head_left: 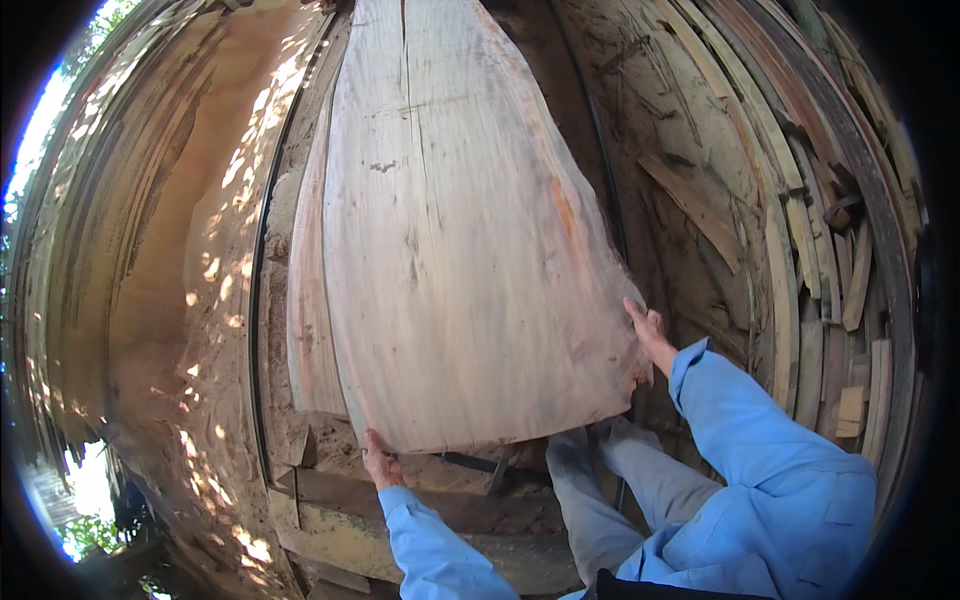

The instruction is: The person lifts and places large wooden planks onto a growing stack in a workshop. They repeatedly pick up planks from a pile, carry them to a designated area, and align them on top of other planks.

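A wide, pale wooden slab (470, 280) fills the middle of the view, narrowing toward the far end, with a long crack and a rough, reddish right edge. My left hand (381, 461) grips its near left corner, thumb on top and the fingers hidden beneath. At the right edge, near the wide end, my right hand (650, 330) is closed round the rim, thumb on the upper face. Another plank (312, 330) lies under the slab and sticks out along its left side.
Thin dark rails (258, 300) run along both sides of the slab. On the right lie loose offcuts (695, 212) and long stacked boards (780, 290). Sawdust-covered ground (215, 290) and a board stack (90, 230) are on the left. A timber beam (350, 540) crosses near my feet.
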